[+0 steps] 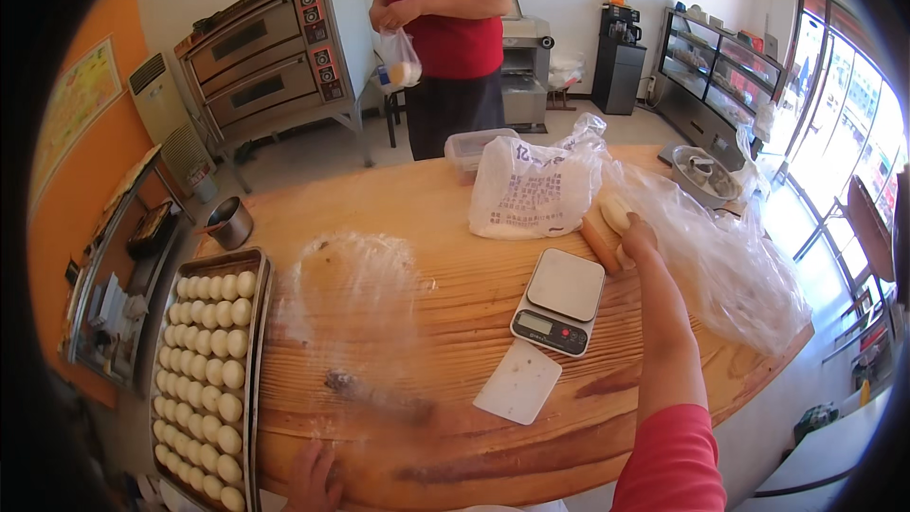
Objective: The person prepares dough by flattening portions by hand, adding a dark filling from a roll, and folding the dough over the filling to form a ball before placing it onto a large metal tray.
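My right hand reaches across the wooden table and closes around a pale piece of dough; its fingertips are partly hidden. The dough lies against a clear plastic sheet. Just left of that hand is a wooden rolling pin, its far end by a printed plastic bag. My left hand rests on the near edge of the table, fingers apart and holding nothing. Close by is a metal tray with rows of round dough balls.
A digital kitchen scale and a white dough scraper lie mid-table. A blurred, elongated dark thing lies near flour dust. A metal pot stands at the far left. Across the table, a person holds a small bag.
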